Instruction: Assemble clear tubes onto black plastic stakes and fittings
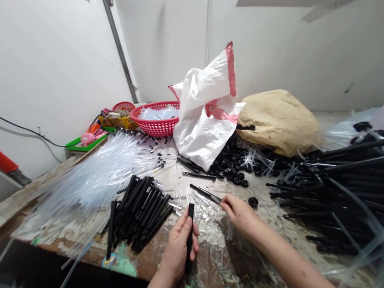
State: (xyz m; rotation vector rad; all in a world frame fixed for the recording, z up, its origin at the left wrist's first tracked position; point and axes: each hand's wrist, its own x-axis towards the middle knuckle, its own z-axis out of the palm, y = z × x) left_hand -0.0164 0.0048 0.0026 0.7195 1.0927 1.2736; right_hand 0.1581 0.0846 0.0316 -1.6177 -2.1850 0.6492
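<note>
Apparent step: part handling. Your left hand (177,241) wraps a black tube (190,222) above the bench (210,271); your right hand (237,214) pinches a slim black rod (205,192). Next move calls for steady grips.

The left hand (178,236) grips a black tube (190,220); the right hand (241,215) pinches the end of a slender black piece (206,193). On the table (172,178), short black rods (141,210) lie heaped beside clear strips (91,178).

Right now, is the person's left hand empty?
No, the left hand has its fingers and thumb closed around a black tube, whose upper end sticks out above the thumb.
</note>
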